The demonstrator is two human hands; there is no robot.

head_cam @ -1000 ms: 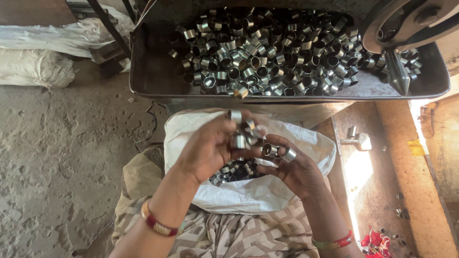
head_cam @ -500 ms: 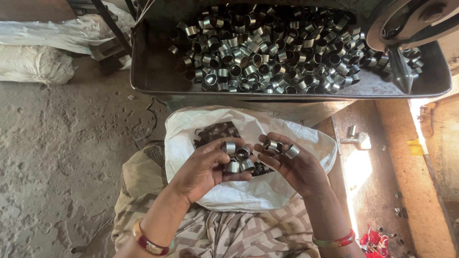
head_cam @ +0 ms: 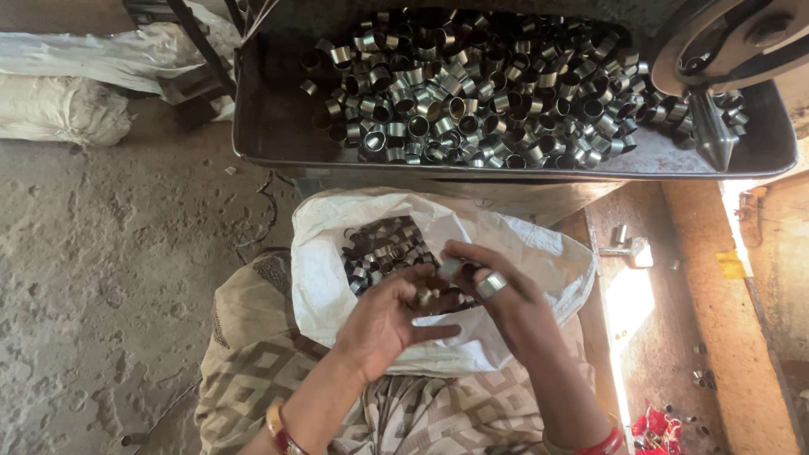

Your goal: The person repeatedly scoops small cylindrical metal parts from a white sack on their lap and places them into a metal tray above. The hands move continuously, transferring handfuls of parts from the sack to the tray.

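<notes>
The left hand (head_cam: 389,318) has lowered from above the white sack (head_cam: 337,278) and now lies palm-up, nearly emptied. The right hand (head_cam: 506,307) has closed in over it. More metal bushings (head_cam: 383,251) are exposed inside the sack.

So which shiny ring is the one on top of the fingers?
The metal ring resting on the right hand, above the white sack. The other rings lie loose inside the sack or piled in the metal tray.
</notes>
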